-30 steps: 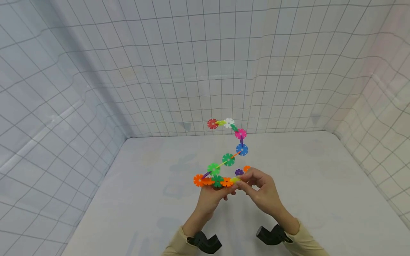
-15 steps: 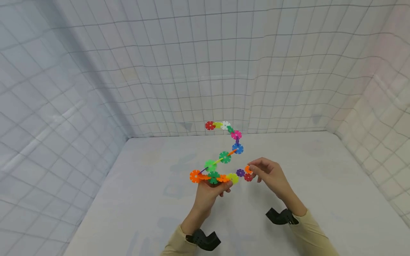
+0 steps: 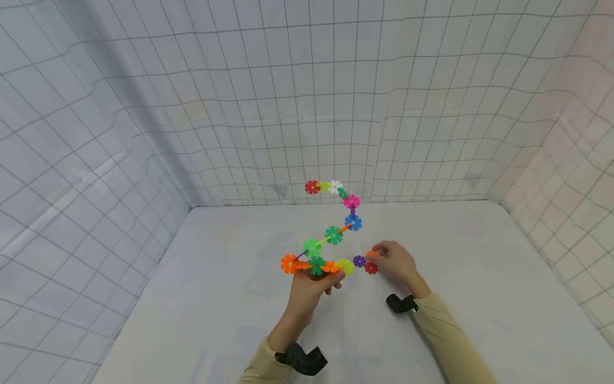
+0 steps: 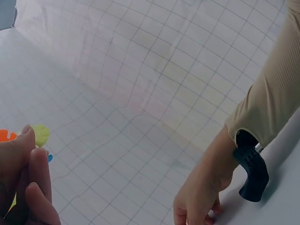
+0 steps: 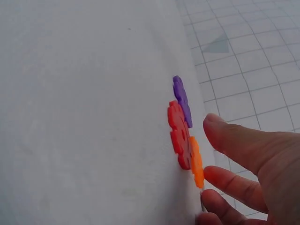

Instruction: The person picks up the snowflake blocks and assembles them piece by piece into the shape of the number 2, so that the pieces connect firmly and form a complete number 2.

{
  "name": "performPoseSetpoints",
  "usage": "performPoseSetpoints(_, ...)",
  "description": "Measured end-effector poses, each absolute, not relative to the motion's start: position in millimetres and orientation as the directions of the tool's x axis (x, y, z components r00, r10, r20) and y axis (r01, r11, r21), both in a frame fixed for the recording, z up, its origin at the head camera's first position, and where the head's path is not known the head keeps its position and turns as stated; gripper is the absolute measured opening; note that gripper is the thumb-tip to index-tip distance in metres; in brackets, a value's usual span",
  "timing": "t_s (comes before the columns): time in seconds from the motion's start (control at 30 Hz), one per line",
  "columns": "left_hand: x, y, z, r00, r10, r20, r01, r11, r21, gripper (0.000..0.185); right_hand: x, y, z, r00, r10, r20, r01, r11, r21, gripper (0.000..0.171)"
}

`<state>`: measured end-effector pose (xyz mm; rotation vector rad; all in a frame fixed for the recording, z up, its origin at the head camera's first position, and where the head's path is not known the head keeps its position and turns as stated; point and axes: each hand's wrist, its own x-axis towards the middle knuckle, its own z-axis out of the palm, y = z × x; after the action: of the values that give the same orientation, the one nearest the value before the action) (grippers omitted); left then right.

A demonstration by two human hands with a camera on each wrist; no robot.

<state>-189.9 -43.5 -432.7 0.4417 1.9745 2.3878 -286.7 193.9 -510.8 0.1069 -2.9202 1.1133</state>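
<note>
My left hand (image 3: 305, 298) grips a long curved chain of slotted plastic snowflake discs, pinching it near a dark green disc (image 3: 317, 265) and a yellow end disc (image 3: 345, 266). From there the chain curls up and away to a red disc (image 3: 312, 187) at its far end. On the table to the right lie a loose purple disc (image 5: 182, 101), a red disc (image 5: 179, 136) and an orange disc (image 5: 197, 164), close together. My right hand (image 3: 397, 264) is over them; in the right wrist view its index fingertip meets the orange disc's edge, while the thumb stands apart.
A white table (image 3: 216, 320) lies under both hands. White grid-patterned sheets (image 3: 336, 106) rise at the back and both sides. Each wrist wears a black camera mount (image 3: 402, 304) at the cuff of a beige sleeve (image 3: 448, 330).
My right hand has left the yellow end disc and moved right to the loose discs, uncovering the red one. The left hand and its chain have shifted slightly left.
</note>
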Motion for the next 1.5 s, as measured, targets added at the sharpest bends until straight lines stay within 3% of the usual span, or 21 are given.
performPoseSetpoints(0.3,-189.8,-43.9,-431.7,-0.957,0.183,0.224,0.18,-0.227,0.957,0.024,-286.2,191.7,-513.9,-1.0,-0.002,0.004,-0.004,0.768,-0.641,0.03)
performPoseSetpoints(0.57,-190.4,-45.4,-431.7,-0.958,0.172,0.231,0.192,-0.215,0.958,0.021,-279.4,201.2,-516.5,-0.998,0.045,0.037,0.002,0.661,-0.75,0.034)
performPoseSetpoints(0.87,-190.3,-47.7,-430.7,-0.96,0.163,0.228,0.193,-0.208,0.959,0.022,-267.4,217.1,-519.3,-0.996,0.058,0.074,-0.025,0.596,-0.803,0.021)
performPoseSetpoints(0.97,-190.0,-47.9,-430.1,-0.959,0.164,0.232,0.195,-0.216,0.957,0.022,-261.5,222.3,-517.0,-0.999,0.028,0.034,-0.015,0.496,-0.868,0.022)
performPoseSetpoints(1.13,-189.7,-48.1,-430.7,-0.961,0.161,0.224,0.187,-0.213,0.959,0.021,-249.7,221.9,-497.2,-0.997,-0.072,-0.011,-0.004,0.199,-0.98,0.031)
performPoseSetpoints(1.27,-189.7,-47.8,-431.3,-0.96,0.168,0.225,0.188,-0.212,0.959,0.021,-236.2,212.7,-468.0,-0.991,-0.137,0.005,-0.012,0.047,-0.999,0.035)
performPoseSetpoints(1.5,-190.1,-46.9,-430.7,-0.959,0.16,0.234,0.197,-0.215,0.957,0.021,-209.7,189.8,-423.0,-0.937,-0.328,0.117,-0.087,-0.106,-0.991,0.022)
